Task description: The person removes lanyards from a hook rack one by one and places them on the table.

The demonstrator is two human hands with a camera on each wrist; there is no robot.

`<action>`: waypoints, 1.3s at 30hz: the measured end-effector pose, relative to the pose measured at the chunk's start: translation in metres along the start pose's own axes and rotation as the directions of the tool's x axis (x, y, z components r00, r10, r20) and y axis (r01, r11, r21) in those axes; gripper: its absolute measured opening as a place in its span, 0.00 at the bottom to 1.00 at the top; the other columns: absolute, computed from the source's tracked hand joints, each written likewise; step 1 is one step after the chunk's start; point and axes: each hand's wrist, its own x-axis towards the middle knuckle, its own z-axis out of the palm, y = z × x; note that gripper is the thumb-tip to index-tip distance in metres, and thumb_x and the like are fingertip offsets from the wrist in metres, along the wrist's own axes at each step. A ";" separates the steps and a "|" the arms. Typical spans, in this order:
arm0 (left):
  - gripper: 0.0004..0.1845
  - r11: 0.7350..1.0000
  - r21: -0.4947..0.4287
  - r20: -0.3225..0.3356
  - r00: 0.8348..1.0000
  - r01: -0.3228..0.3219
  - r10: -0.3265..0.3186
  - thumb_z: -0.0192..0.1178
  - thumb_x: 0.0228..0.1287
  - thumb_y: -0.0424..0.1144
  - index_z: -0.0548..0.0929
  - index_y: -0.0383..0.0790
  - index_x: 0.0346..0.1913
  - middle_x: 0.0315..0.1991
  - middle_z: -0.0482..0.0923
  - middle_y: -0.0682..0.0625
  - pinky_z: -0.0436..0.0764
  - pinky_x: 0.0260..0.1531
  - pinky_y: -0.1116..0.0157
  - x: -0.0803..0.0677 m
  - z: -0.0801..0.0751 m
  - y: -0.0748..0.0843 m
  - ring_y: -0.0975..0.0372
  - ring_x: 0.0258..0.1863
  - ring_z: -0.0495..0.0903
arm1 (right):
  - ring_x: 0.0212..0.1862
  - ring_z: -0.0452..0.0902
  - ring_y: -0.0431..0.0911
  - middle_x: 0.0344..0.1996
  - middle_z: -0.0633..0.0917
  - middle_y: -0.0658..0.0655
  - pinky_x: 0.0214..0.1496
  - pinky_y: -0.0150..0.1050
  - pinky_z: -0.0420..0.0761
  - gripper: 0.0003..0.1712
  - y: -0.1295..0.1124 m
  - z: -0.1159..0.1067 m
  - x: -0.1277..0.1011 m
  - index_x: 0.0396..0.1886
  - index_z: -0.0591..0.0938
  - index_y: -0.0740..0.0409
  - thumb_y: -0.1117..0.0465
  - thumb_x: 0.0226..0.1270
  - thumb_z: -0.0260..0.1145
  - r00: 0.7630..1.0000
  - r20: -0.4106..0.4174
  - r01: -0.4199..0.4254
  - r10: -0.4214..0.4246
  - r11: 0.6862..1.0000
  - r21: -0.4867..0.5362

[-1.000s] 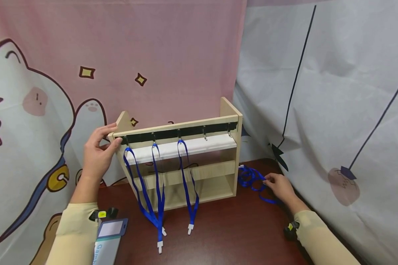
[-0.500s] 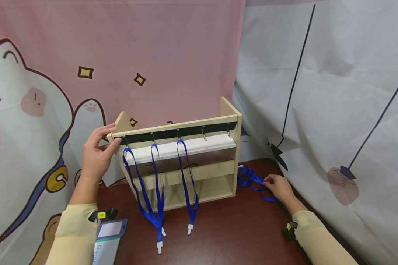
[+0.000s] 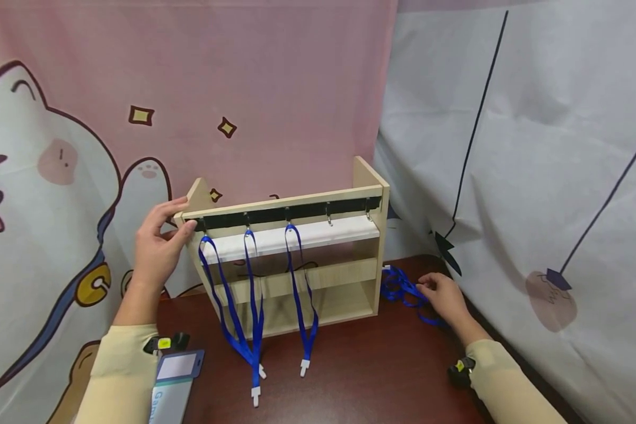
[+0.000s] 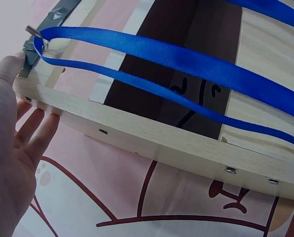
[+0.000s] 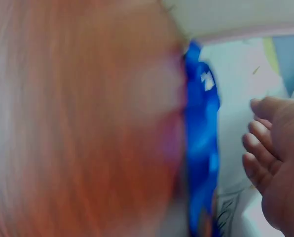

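Note:
A light wooden rack (image 3: 307, 203) stands on the dark table, with a black strip of hooks (image 3: 344, 207) along its top rail. Three blue lanyards (image 3: 297, 282) hang from the left hooks; the two right hooks are bare. My left hand (image 3: 159, 241) grips the rack's top left corner, thumb on the front and fingers behind. In the left wrist view my left hand (image 4: 11, 128) lies against the side panel (image 4: 162, 143), near a hooked lanyard (image 4: 162, 54). My right hand (image 3: 442, 294) rests with loosely curled fingers on a pile of blue lanyards (image 3: 400, 285) right of the rack. The right wrist view is blurred: my right hand (image 5: 275, 148) sits beside a blue strap (image 5: 201, 133).
A badge holder (image 3: 175, 377) lies by my left sleeve at the table's (image 3: 376, 365) front left. A pink cartoon cloth hangs close behind the rack and a white cloth (image 3: 535, 176) closes the right side just beyond my right hand.
My right hand has edged slightly left into the lanyard pile. The left hand and the rack have stayed put.

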 end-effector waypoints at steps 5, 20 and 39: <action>0.19 1.000 0.015 0.000 1.000 0.000 0.000 0.70 0.75 0.28 0.86 0.32 0.66 0.71 0.81 0.42 0.82 0.43 0.80 0.003 0.000 -0.019 0.66 0.56 0.78 | 0.34 0.80 0.43 0.35 0.89 0.56 0.35 0.27 0.76 0.05 -0.045 -0.004 0.001 0.45 0.90 0.61 0.63 0.78 0.75 0.980 -0.198 0.026 0.010 0.984 0.177; 0.19 1.000 0.022 0.018 1.000 -0.019 0.018 0.69 0.77 0.27 0.84 0.27 0.66 0.71 0.80 0.37 0.80 0.45 0.81 -0.002 0.000 0.010 0.70 0.57 0.76 | 0.35 0.80 0.42 0.35 0.88 0.50 0.34 0.25 0.76 0.06 -0.187 -0.004 -0.007 0.48 0.89 0.59 0.66 0.75 0.77 0.931 -0.342 0.276 -0.132 0.867 0.415; 0.18 1.000 0.012 0.012 1.000 -0.020 0.020 0.69 0.77 0.26 0.84 0.26 0.65 0.71 0.79 0.36 0.81 0.44 0.81 0.000 -0.001 0.004 0.71 0.58 0.76 | 0.49 0.84 0.52 0.50 0.85 0.59 0.43 0.54 0.89 0.26 -0.299 0.059 -0.021 0.61 0.83 0.59 0.57 0.70 0.83 0.957 -0.184 0.285 -0.225 0.847 0.449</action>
